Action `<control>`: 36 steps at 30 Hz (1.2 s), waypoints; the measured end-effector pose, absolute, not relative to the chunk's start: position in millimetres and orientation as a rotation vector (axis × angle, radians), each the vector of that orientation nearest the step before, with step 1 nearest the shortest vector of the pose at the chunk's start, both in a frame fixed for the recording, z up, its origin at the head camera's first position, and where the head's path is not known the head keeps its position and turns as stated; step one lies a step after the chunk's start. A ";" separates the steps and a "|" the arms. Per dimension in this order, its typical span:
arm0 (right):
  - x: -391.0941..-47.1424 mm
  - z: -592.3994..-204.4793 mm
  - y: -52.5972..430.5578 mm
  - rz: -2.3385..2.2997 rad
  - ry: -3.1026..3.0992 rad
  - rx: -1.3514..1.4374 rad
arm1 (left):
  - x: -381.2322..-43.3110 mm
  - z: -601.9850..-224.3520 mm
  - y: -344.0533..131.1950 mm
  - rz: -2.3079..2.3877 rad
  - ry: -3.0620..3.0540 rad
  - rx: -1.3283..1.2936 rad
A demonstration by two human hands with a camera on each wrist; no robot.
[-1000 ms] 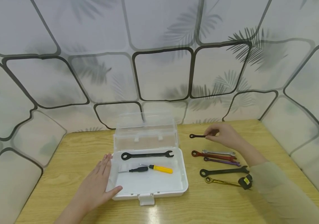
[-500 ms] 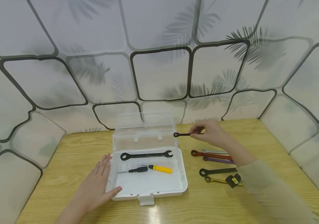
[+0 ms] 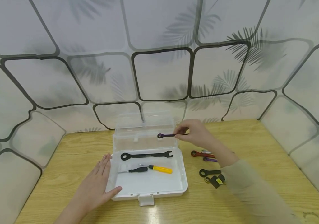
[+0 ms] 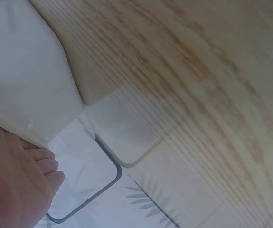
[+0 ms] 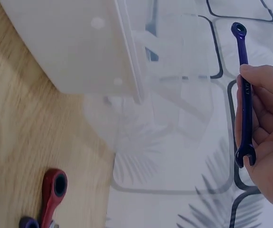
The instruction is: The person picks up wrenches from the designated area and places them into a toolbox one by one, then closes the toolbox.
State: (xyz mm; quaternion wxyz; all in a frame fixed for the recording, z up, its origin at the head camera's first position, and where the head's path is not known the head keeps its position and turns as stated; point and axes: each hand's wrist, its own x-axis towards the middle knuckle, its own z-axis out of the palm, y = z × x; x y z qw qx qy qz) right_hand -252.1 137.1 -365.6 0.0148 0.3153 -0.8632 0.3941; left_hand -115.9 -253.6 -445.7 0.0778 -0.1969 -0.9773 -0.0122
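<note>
My right hand [image 3: 194,133] pinches a small dark purple combination wrench [image 3: 165,135] between thumb and fingers. It hangs over the back of a white toolbox [image 3: 185,177], in front of the raised clear lid [image 3: 145,122]. The right wrist view shows the wrench's ring end pointing away from the palm. Inside the toolbox lie a large black wrench [image 3: 146,155], a black screwdriver [image 3: 139,169] and a yellow-handled screwdriver [image 3: 160,169]. My left hand [image 3: 93,185] rests against the toolbox's left side, fingers straight and thumb at the front corner.
Right of the toolbox lie a red wrench [image 3: 197,153], a purple wrench [image 3: 208,159], a black wrench [image 3: 208,172] and others, partly hidden by my right arm. A black block with a yellow label [image 3: 217,181] shows beside the sleeve. Patterned walls surround the wooden table [image 3: 72,149].
My right hand has carried the small wrench leftward, from above the table to over the toolbox's back. The black block moved left with the arm. My left hand stays put.
</note>
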 end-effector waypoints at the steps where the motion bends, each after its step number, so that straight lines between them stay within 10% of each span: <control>1: -251.7 -366.1 133.7 1.229 -2.685 1.000 | -115.8 -445.8 -253.7 -0.040 -2.927 -0.589; 36: -241.8 -402.8 44.6 1.138 -2.898 1.019 | -115.6 -447.8 -254.0 -0.060 -2.878 -0.615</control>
